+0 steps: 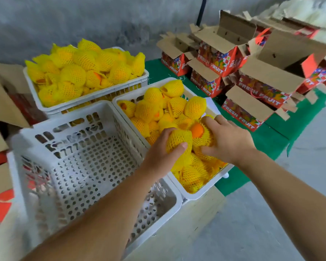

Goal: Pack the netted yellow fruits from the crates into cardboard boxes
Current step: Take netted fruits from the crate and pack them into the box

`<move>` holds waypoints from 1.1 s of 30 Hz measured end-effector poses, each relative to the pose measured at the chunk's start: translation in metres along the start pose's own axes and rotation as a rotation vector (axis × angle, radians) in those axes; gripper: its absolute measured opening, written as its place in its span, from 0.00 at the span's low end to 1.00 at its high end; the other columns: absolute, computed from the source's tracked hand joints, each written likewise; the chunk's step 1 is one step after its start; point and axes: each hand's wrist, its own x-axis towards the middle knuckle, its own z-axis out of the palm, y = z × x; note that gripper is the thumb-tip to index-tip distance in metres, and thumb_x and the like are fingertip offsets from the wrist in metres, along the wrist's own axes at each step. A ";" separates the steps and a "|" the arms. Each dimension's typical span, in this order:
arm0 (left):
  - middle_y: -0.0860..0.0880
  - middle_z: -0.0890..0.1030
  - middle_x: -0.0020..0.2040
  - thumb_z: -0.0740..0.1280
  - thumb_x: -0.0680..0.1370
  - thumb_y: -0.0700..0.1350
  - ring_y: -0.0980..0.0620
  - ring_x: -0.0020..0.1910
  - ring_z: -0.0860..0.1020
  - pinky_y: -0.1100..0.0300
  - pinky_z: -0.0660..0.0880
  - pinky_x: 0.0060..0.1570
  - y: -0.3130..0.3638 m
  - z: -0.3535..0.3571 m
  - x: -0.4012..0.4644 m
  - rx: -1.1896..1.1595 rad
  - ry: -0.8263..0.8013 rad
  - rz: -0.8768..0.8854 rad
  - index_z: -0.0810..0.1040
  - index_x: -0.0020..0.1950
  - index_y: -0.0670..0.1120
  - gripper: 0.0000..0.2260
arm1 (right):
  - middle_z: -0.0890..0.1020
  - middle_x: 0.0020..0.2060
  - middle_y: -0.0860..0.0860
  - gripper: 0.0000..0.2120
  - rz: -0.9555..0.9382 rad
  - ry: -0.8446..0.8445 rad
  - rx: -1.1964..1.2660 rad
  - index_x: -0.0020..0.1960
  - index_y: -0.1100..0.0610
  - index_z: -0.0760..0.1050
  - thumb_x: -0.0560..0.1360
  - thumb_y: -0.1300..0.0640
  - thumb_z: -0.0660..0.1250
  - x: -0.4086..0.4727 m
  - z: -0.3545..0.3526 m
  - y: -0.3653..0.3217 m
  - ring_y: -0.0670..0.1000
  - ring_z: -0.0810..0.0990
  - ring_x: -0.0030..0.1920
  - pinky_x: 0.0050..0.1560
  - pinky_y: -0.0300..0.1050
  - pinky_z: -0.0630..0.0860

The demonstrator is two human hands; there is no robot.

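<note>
head view: left hand [163, 147] grips a foam-netted round fruit [179, 142]; right hand [228, 138] grips another netted fruit [201, 135] in the perforated white crate [199, 193]

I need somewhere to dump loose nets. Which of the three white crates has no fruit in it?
The near-left crate, beside the left hand: its perforated bottom is bare. The far crate and the right crate both hold netted fruit.

Both bare forearms reach forward and converge ahead of the person. The left hand [163, 147] is curled, its thumb wrapped over the top of what it grips. The right hand [228, 138] lies palm down just beside it, fingers bent and pressing downward, thumb pointing toward the left hand.
</note>
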 end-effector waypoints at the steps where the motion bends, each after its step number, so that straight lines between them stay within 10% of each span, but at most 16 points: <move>1: 0.61 0.79 0.63 0.67 0.80 0.57 0.57 0.62 0.78 0.53 0.79 0.59 0.002 -0.010 -0.009 -0.138 0.008 -0.002 0.71 0.68 0.66 0.17 | 0.71 0.62 0.48 0.40 -0.048 0.024 0.054 0.73 0.39 0.57 0.67 0.26 0.65 -0.005 -0.004 -0.015 0.57 0.76 0.59 0.42 0.55 0.79; 8: 0.50 0.85 0.49 0.68 0.73 0.68 0.47 0.49 0.85 0.53 0.82 0.43 -0.007 -0.111 -0.112 -0.437 0.456 -0.159 0.81 0.53 0.59 0.16 | 0.77 0.63 0.43 0.41 -0.353 0.088 0.417 0.72 0.37 0.60 0.63 0.28 0.68 -0.006 -0.008 -0.159 0.53 0.80 0.57 0.43 0.48 0.74; 18: 0.47 0.86 0.56 0.71 0.75 0.57 0.47 0.53 0.85 0.56 0.80 0.45 -0.040 -0.269 -0.346 -0.564 0.873 -0.249 0.82 0.63 0.51 0.19 | 0.74 0.62 0.33 0.39 -0.770 0.028 0.650 0.71 0.23 0.55 0.65 0.31 0.70 -0.078 0.006 -0.426 0.47 0.81 0.57 0.49 0.49 0.80; 22: 0.46 0.85 0.53 0.67 0.77 0.52 0.47 0.49 0.85 0.53 0.80 0.44 -0.060 -0.320 -0.445 -0.724 0.946 -0.381 0.82 0.59 0.52 0.13 | 0.73 0.52 0.23 0.37 -0.788 -0.044 0.782 0.69 0.23 0.57 0.65 0.28 0.71 -0.134 0.024 -0.525 0.39 0.77 0.50 0.48 0.47 0.80; 28: 0.52 0.85 0.56 0.65 0.70 0.62 0.49 0.58 0.83 0.47 0.79 0.58 -0.089 -0.394 -0.560 -0.286 1.033 -0.472 0.82 0.60 0.56 0.22 | 0.79 0.53 0.34 0.37 -0.643 -0.248 0.858 0.69 0.29 0.61 0.63 0.28 0.71 -0.205 0.063 -0.657 0.49 0.83 0.56 0.58 0.52 0.81; 33: 0.55 0.85 0.51 0.70 0.70 0.60 0.49 0.54 0.84 0.46 0.84 0.52 -0.131 -0.414 -0.593 -0.366 0.971 -0.628 0.80 0.56 0.61 0.15 | 0.80 0.51 0.33 0.30 -0.499 -0.243 0.894 0.62 0.29 0.64 0.65 0.36 0.75 -0.230 0.076 -0.690 0.41 0.79 0.50 0.48 0.31 0.69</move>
